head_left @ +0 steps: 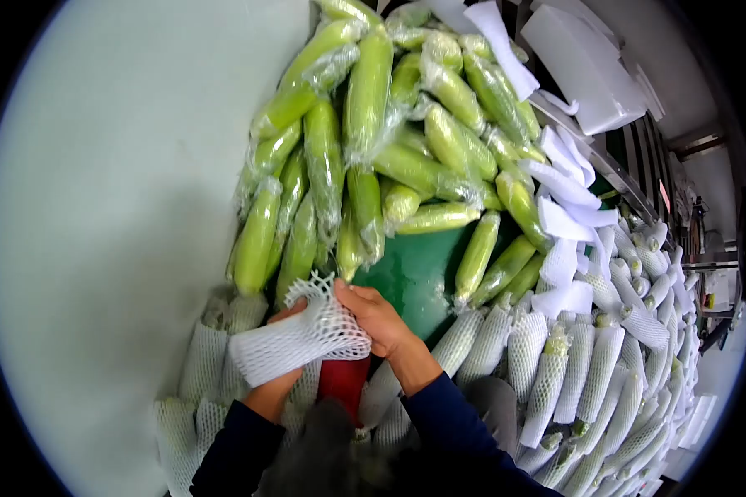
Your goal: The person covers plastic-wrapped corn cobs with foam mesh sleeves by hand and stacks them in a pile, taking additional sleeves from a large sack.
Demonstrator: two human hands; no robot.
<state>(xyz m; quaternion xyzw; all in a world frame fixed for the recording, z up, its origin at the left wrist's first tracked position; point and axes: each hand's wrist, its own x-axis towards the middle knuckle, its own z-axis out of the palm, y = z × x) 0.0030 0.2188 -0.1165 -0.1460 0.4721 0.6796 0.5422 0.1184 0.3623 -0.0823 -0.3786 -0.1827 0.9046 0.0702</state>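
Both my hands work on a white foam net sleeve (286, 344), low in the middle of the view. My left hand (288, 311) is mostly hidden behind the sleeve, its fingers closed around it. At the sleeve's stretched mouth, my right hand (379, 319) pinches the mesh edge between thumb and fingers. Whether anything is inside the sleeve cannot be made out. Just beyond my hands lies a heap of long pale-green vegetables (369, 91) wrapped in clear plastic film.
Several vegetables in foam nets (526, 352) are piled to the right, with more netted ones (203, 360) at lower left. Loose flat foam sleeves (568, 195) lie at the heap's right edge. A white block (584, 66) stands upper right. Something red (342, 385) shows below my hands.
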